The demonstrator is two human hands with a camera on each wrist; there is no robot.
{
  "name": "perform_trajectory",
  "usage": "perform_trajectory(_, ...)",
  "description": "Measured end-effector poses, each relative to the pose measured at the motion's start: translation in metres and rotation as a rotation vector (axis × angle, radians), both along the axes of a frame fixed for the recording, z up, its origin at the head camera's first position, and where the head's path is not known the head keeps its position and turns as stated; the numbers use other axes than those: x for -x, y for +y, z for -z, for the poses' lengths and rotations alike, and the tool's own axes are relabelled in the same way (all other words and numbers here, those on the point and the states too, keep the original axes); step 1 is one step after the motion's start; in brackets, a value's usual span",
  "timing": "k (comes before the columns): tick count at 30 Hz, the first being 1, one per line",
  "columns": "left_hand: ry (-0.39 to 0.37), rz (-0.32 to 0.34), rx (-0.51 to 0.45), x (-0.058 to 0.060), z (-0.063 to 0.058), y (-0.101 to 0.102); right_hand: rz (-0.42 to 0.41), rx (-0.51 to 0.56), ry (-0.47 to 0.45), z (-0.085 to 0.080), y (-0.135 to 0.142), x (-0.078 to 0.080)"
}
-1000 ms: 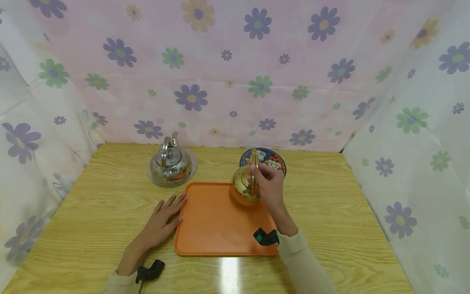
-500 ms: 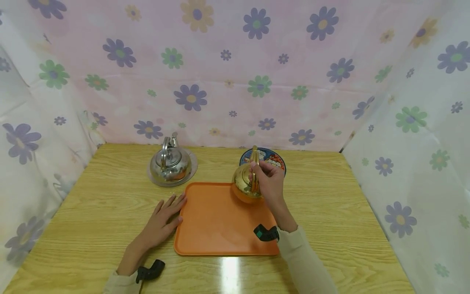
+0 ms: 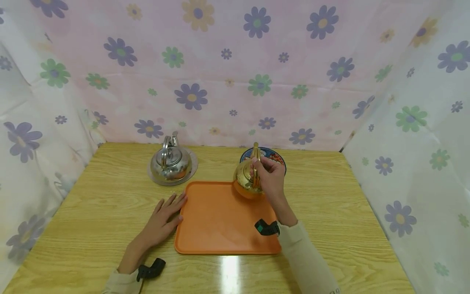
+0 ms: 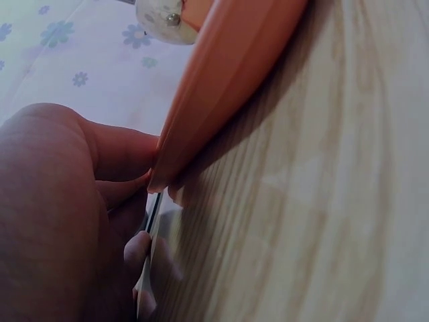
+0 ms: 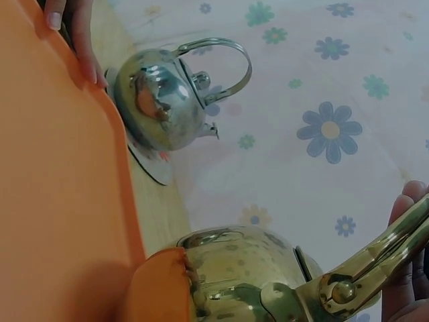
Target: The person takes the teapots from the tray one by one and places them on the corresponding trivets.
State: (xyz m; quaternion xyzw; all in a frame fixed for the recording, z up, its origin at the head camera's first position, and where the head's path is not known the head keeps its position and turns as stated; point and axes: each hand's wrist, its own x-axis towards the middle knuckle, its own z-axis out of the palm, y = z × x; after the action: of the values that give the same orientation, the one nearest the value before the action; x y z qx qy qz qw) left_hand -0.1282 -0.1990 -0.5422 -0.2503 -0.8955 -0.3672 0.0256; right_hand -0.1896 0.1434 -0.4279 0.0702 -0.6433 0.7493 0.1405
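My right hand [image 3: 271, 179] grips the upright handle of a gold kettle [image 3: 243, 179] above the back right part of an orange tray [image 3: 220, 224]. Orange from the tray reflects in the kettle's lower side in the right wrist view, where the gold handle [image 5: 375, 265] runs into the curled fingers. At the tray's left edge lies my left hand [image 3: 161, 222], fingers spread, with fingertips touching the rim [image 4: 221, 87] in the left wrist view. Behind the kettle is a round, blue patterned mat [image 3: 280, 157], partly hidden by the kettle and hand.
A silver kettle [image 3: 172, 165] stands on a round pale mat [image 3: 192, 163] at the back left, handle up. The wood-grain table [image 3: 323, 212] ends at a flowered curtain [image 3: 220, 73] behind and at both sides.
My right hand has carried the gold kettle slightly backward, toward the blue mat, which it now covers more. The left hand, tray and silver kettle have stayed in place.
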Motion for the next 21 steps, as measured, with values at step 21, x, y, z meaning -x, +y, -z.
perform_trajectory(21,0.006,-0.001,0.007,-0.001,-0.002,0.0,0.017,-0.02,0.006,-0.003,0.008,0.011)
